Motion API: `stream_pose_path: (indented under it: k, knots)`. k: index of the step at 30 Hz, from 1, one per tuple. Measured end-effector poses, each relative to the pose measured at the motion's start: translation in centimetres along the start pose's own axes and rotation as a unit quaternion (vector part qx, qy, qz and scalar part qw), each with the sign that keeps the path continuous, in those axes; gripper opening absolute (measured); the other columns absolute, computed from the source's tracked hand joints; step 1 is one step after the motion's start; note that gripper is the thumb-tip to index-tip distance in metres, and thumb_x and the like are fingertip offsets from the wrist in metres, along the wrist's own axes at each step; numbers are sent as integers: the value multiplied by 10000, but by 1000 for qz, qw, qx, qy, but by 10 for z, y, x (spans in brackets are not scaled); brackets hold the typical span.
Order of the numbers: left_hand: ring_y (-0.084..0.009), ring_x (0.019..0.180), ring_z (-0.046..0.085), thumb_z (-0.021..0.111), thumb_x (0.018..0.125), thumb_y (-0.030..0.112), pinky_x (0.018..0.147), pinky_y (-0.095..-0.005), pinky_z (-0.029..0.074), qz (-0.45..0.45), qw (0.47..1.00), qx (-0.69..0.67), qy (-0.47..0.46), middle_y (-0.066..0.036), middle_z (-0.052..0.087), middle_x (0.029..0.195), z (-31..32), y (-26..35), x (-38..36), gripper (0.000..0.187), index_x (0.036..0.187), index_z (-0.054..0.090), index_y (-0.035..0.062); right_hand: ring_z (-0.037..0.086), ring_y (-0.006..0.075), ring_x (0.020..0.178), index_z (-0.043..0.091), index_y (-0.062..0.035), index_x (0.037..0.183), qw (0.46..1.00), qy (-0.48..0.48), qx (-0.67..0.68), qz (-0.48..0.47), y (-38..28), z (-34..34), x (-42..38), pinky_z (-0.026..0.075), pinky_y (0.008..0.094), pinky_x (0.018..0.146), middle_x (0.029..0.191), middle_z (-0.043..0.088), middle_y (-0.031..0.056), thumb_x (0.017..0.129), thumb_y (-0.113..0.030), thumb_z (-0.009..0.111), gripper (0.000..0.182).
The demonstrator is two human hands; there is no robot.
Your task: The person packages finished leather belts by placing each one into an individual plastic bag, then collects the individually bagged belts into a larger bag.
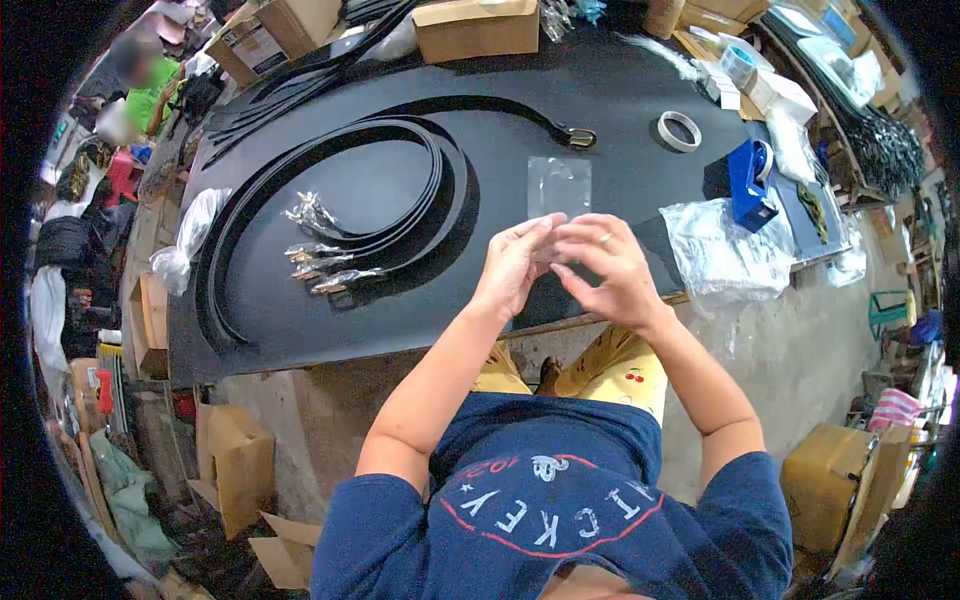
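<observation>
Both my hands meet near the front edge of the black table [620, 90]. A small clear plastic bag [560, 182] extends beyond my fingertips, its near edge between them. My left hand [515, 262] pinches that edge, and the fingers of my right hand [608, 262] curl closed against it. To the left, black belts [440, 190] curve in a wide coil, several buckles wrapped in clear plastic [325, 265]. One black belt stretches across the table, its bare metal buckle [580, 137] lying just past the bag.
A tape roll [679, 131] and a blue tape dispenser [752, 188] sit on the right, with clear plastic bags [725, 250] hanging over the edge. A cardboard box [476, 28] and more black straps [290, 95] lie at the back. A person in green [150, 100] is far left.
</observation>
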State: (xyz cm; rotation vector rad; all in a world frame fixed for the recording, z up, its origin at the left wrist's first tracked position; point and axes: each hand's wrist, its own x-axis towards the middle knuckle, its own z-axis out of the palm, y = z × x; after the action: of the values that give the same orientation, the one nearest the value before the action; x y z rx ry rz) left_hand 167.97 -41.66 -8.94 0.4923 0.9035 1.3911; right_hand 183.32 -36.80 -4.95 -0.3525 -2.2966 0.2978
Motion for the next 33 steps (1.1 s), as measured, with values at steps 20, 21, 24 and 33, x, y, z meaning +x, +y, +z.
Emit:
stream_pose_path:
  k: [20, 21, 24, 33]
  knots:
    - [-119, 769, 643, 659, 845, 141, 700, -233, 518, 68, 981, 161, 90, -80, 680, 863, -26, 5, -19, 191, 944, 674, -21, 573, 73, 630, 664, 25, 893, 827, -123, 367, 408, 19, 23, -3, 475, 229, 597, 731, 643, 30, 869, -127, 603, 165]
    - [-113, 744, 637, 669, 837, 136, 684, -231, 517, 80, 981, 153, 90, -81, 681, 843, -30, 2, -19, 189, 936, 677, -25, 574, 73, 636, 664, 24, 887, 844, -154, 335, 391, 21, 21, 0, 476, 232, 596, 725, 643, 34, 867, -134, 605, 169]
    - [-109, 698, 632, 679, 826, 124, 658, -230, 517, 98, 981, 137, 100, -82, 681, 814, -35, -3, -18, 179, 921, 682, -28, 577, 74, 639, 660, 23, 863, 851, -187, 318, 374, 25, 24, 7, 477, 237, 586, 709, 644, 41, 855, -153, 622, 181]
    - [-116, 671, 632, 671, 833, 140, 645, -227, 513, 57, 989, 85, 107, -76, 674, 783, -46, 2, -18, 180, 907, 676, -24, 591, 77, 597, 650, 27, 803, 805, -150, 359, 447, 24, 46, 8, 476, 214, 566, 704, 649, 46, 814, -161, 684, 192]
